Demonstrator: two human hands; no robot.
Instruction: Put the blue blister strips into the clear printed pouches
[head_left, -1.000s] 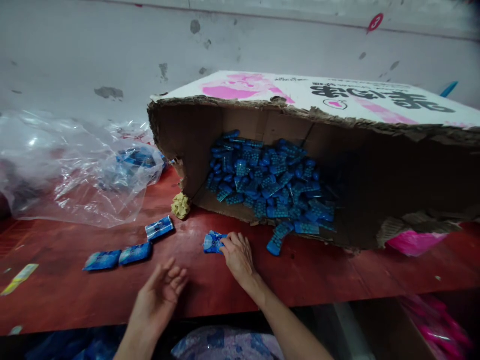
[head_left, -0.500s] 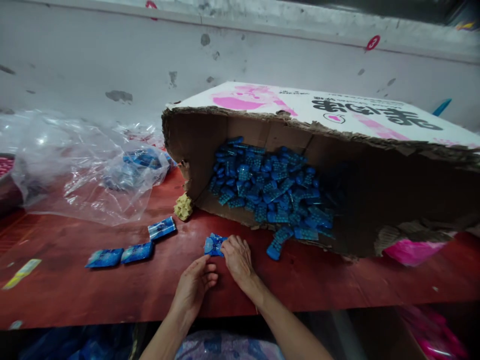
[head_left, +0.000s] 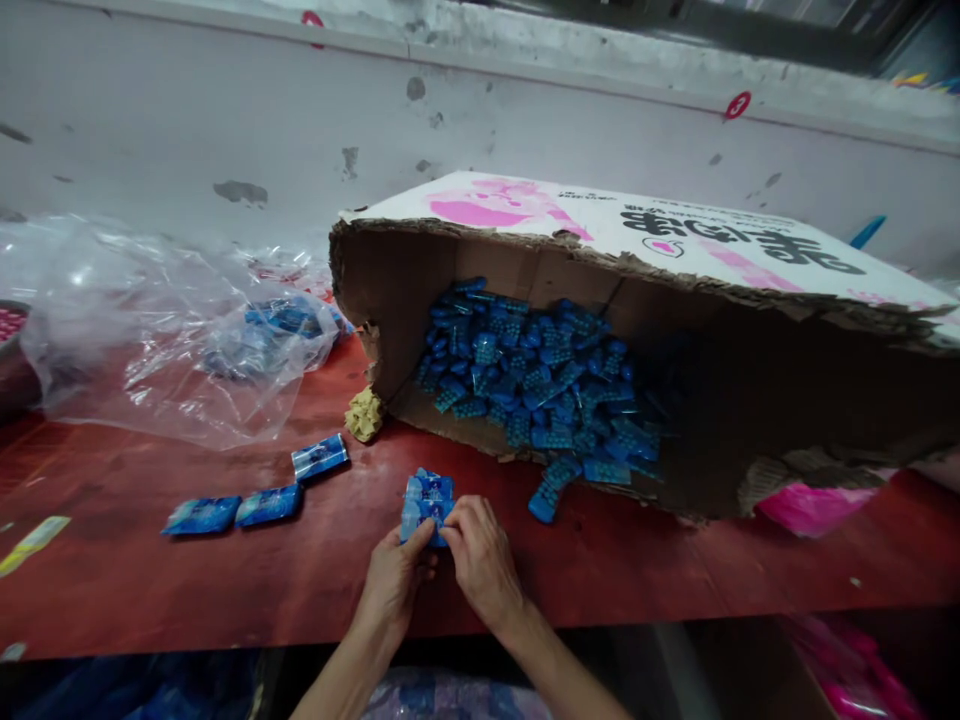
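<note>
The left hand reaches up from the near edge of the red table, fingers curled and pinching the lower left of a blue packet; the right hand, knuckles up, pinches its right side. A second ago the left hand lay open and apart, only the right touching the packet flat on the table. Leftmost lies a crinkled clear plastic bag; then three glossy blue sachets, a crumpled yellow wad, and a torn cardboard box on its side, spilling studded blue pieces
</note>
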